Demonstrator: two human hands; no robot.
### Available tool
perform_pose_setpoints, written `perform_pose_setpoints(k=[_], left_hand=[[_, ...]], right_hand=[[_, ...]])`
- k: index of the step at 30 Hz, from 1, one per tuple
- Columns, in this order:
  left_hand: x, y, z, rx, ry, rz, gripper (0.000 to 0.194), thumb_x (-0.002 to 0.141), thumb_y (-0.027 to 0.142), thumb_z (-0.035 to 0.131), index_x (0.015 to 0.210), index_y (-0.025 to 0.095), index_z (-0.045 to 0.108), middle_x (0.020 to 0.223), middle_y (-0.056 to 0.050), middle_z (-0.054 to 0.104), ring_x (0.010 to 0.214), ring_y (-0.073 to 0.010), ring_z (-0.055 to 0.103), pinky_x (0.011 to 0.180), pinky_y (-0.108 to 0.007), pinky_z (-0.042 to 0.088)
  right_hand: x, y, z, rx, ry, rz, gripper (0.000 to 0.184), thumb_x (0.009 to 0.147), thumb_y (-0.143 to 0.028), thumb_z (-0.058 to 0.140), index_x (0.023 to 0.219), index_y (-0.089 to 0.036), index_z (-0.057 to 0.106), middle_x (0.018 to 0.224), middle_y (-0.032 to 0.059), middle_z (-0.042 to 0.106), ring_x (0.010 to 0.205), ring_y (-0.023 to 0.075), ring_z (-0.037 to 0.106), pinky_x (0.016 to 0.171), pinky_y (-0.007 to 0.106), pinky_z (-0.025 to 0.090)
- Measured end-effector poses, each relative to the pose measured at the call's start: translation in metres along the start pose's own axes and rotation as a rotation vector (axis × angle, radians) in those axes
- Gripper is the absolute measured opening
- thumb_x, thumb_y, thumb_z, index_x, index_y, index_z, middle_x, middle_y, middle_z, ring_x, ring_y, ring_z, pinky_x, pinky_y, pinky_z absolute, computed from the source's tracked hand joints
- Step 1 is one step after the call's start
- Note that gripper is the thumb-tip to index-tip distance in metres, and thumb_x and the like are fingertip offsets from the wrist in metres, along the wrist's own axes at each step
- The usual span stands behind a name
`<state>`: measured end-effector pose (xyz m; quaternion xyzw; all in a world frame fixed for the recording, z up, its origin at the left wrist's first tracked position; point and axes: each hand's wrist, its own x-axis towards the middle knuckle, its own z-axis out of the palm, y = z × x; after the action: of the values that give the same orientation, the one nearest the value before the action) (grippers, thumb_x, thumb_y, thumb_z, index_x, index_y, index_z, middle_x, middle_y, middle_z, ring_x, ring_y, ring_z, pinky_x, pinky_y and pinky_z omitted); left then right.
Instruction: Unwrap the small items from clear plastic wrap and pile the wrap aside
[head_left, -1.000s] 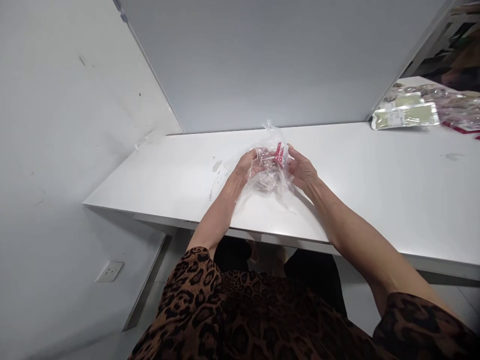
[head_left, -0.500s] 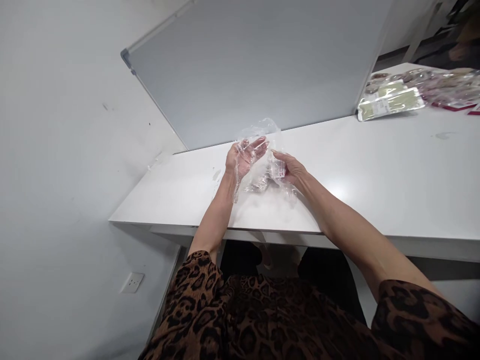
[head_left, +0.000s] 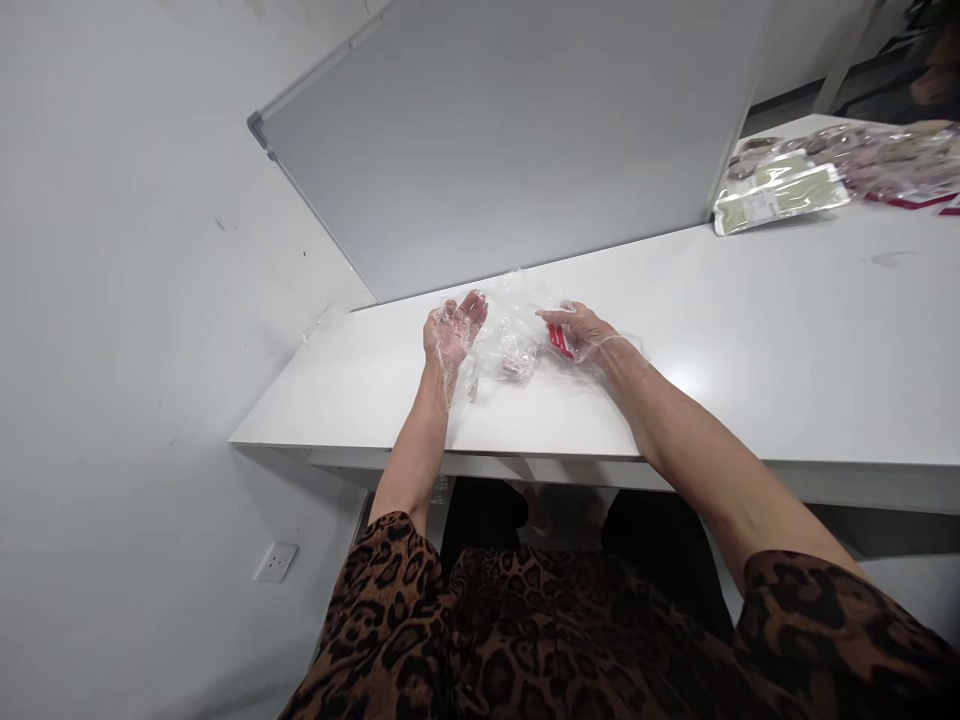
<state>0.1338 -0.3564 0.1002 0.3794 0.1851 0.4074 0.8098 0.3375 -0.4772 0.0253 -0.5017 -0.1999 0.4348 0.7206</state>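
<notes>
Crumpled clear film (head_left: 514, 325) lay at twelve o'clock on white surface (head_left: 750, 370). Left hand (head_left: 456, 330), film's nine: palm up, fingers unclosed. Right hand (head_left: 583, 325), three: by red label (head_left: 559, 341), grip unclear. Thin film likely needed gentle spreading.

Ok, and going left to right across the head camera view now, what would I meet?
Wall socket, left hand, right hand, front green packet, red strip. The clear film overlaps both hands, so I left it out.
</notes>
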Motion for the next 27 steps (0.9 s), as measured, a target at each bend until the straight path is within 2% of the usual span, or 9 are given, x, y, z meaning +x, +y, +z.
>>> perform_pose_setpoints(k=[3,5,9,12,14,16,19,23,27], left_hand=[[-0.002,-0.004,-0.005,0.005,0.041,0.000,0.025,0.087,0.018,0.048,0.067,0.020,0.064,0.105,-0.011,0.081,0.134,-0.0263,0.068,0.115,-0.044,0.054],[-0.005,-0.007,-0.008,0.011,0.077,-0.019,0.026,0.087,0.018,0.047,0.067,0.020,0.063,0.103,-0.011,0.081,0.133,-0.0250,0.068,0.115,-0.042,0.054],[-0.008,-0.013,-0.020,-0.011,0.106,-0.033,0.022,0.084,0.018,0.051,0.065,0.022,0.062,0.101,-0.009,0.081,0.129,-0.0234,0.070,0.117,-0.040,0.052],[-0.010,-0.018,-0.033,-0.031,0.117,-0.019,0.022,0.085,0.019,0.054,0.065,0.022,0.061,0.100,-0.008,0.081,0.122,-0.0224,0.073,0.117,-0.040,0.051],[-0.011,-0.022,-0.041,-0.045,0.137,-0.029,0.023,0.087,0.020,0.054,0.065,0.022,0.061,0.099,-0.008,0.081,0.120,-0.0217,0.073,0.117,-0.039,0.051],[-0.011,-0.025,-0.047,-0.066,0.160,-0.038,0.024,0.087,0.020,0.054,0.064,0.022,0.060,0.099,-0.008,0.080,0.120,-0.0216,0.073,0.117,-0.039,0.051],[-0.011,-0.027,-0.053,-0.102,0.169,-0.045,0.025,0.089,0.020,0.052,0.066,0.021,0.062,0.103,-0.009,0.080,0.125,-0.0229,0.071,0.118,-0.040,0.050],[-0.008,-0.027,-0.055,-0.105,0.175,-0.056,0.026,0.091,0.020,0.050,0.067,0.021,0.062,0.106,-0.010,0.080,0.128,-0.0239,0.069,0.118,-0.040,0.049],[-0.007,-0.026,-0.055,-0.122,0.191,-0.041,0.029,0.093,0.020,0.048,0.066,0.021,0.060,0.095,-0.009,0.079,0.120,-0.0239,0.073,0.114,-0.040,0.052]], right_hand=[[0.000,0.000,-0.002,-0.149,0.066,0.062,0.099,0.048,-0.012,0.096,0.136,-0.026,0.053,0.087,-0.0010,0.065,0.065,0.0161,0.061,0.046,0.025,0.049],[0.004,-0.002,-0.008,-0.230,0.101,0.029,0.105,0.048,-0.010,0.094,0.142,-0.026,0.049,0.087,-0.0011,0.064,0.064,0.0158,0.060,0.048,0.025,0.049],[0.022,-0.008,-0.033,-0.365,0.240,-0.059,0.094,0.053,-0.014,0.087,0.139,-0.028,0.049,0.088,-0.0012,0.062,0.067,0.0181,0.060,0.056,0.031,0.054],[0.033,-0.015,-0.055,-0.533,0.352,-0.130,0.083,0.060,-0.016,0.079,0.137,-0.027,0.051,0.101,0.0042,0.065,0.086,0.0240,0.065,0.076,0.040,0.059],[0.034,-0.021,-0.063,-0.707,0.436,-0.180,0.077,0.064,-0.018,0.076,0.137,-0.023,0.054,0.114,0.0112,0.065,0.107,0.0313,0.064,0.096,0.051,0.056],[0.030,-0.025,-0.062,-0.874,0.486,-0.245,0.073,0.068,-0.021,0.074,0.138,-0.021,0.056,0.127,0.0165,0.063,0.126,0.0378,0.056,0.110,0.058,0.046],[0.015,-0.026,-0.046,-1.152,0.349,-0.279,0.071,0.076,-0.030,0.071,0.144,-0.022,0.054,0.140,0.0183,0.059,0.137,0.0421,0.047,0.114,0.062,0.040],[-0.005,-0.021,-0.024,-1.542,0.042,-0.123,0.067,0.081,-0.034,0.070,0.144,-0.020,0.054,0.148,0.0222,0.053,0.137,0.0459,0.046,0.112,0.064,0.040],[-0.013,-0.022,-0.023,-1.588,0.021,-0.081,0.066,0.081,-0.028,0.070,0.144,-0.018,0.051,0.149,0.0250,0.049,0.134,0.0463,0.047,0.109,0.063,0.043]])
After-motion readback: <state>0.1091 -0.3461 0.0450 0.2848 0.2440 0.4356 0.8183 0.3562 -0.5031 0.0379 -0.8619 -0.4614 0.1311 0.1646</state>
